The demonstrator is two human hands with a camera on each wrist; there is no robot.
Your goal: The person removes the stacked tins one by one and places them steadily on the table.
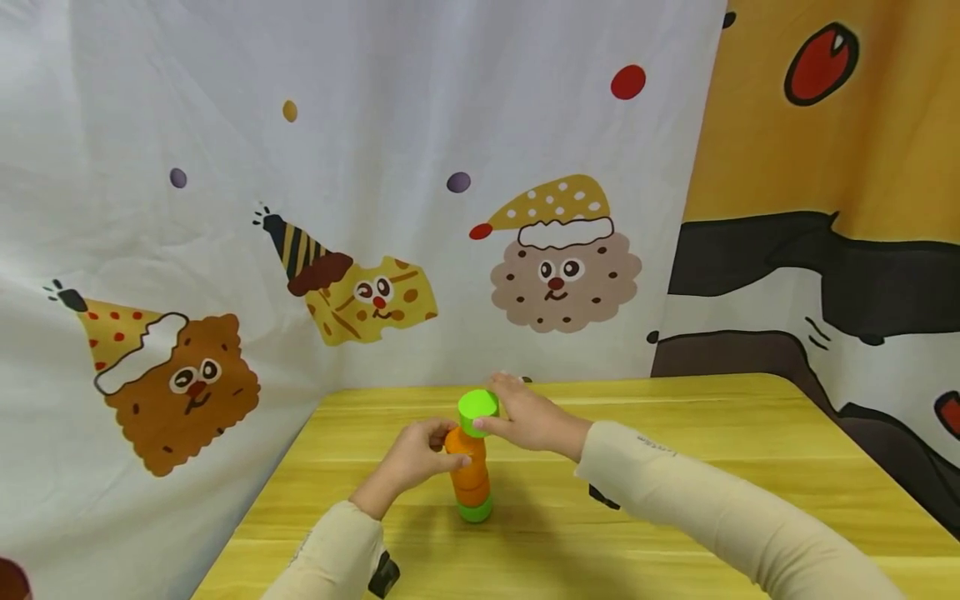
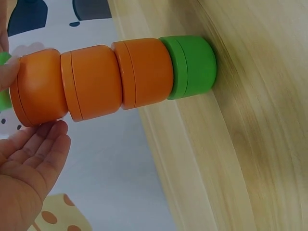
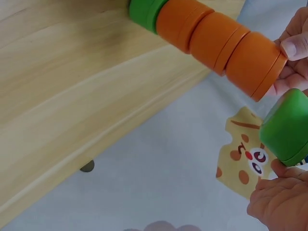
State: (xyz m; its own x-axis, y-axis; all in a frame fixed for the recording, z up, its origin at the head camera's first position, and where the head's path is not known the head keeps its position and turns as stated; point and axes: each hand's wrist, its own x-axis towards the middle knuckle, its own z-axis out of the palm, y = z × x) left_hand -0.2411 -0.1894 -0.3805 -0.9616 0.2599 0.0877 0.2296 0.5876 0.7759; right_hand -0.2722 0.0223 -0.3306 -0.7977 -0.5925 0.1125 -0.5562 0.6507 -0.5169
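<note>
A stack of rounded cylinders stands upright on the table, with a green cylinder (image 2: 192,66) at the bottom and three orange cylinders (image 2: 94,82) above it. Each has a thin seam near one end. My left hand (image 1: 412,454) is at the top orange cylinder (image 3: 255,65), thumb on its near side and fingers behind. Another green cylinder (image 1: 478,408) is held in my right hand (image 1: 532,417), thumb in front and fingers on its far side. In the head view it overlaps the stack's top; the right wrist view shows it apart from the top orange cylinder, slightly askew.
The wooden table (image 1: 675,517) extends around the stack. Close behind its far edge hangs a white curtain (image 1: 360,125) printed with cartoon snacks. A dark strap piece (image 1: 384,575) shows by the left sleeve, another dark piece (image 1: 603,497) under the right sleeve.
</note>
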